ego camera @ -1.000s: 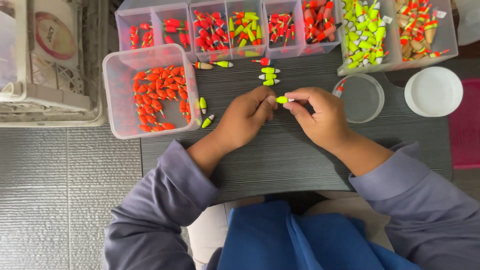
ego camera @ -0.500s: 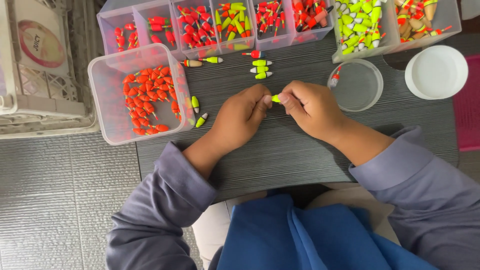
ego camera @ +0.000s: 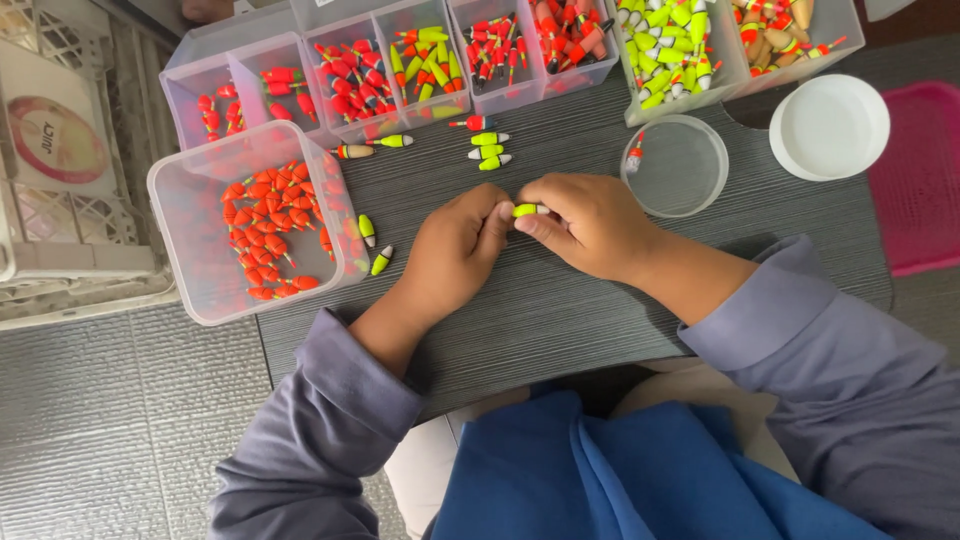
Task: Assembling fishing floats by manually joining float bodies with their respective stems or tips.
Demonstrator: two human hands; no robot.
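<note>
A small yellow-green fishing float is pinched between my left hand and my right hand, both resting on the dark grey table. Fingertips of each hand close on one end of the float. Several loose yellow-green floats lie just beyond my hands, and two more lie to the left by a clear box full of orange floats.
A row of clear compartment trays with red, orange and yellow-green floats lines the table's far edge. A clear round cup and a white lid stand at right, a pink basket beyond. White crates stand at left.
Both hands stay together on the float; the view has shifted slightly, so the trays and box sit a little lower and farther right in the frame.
</note>
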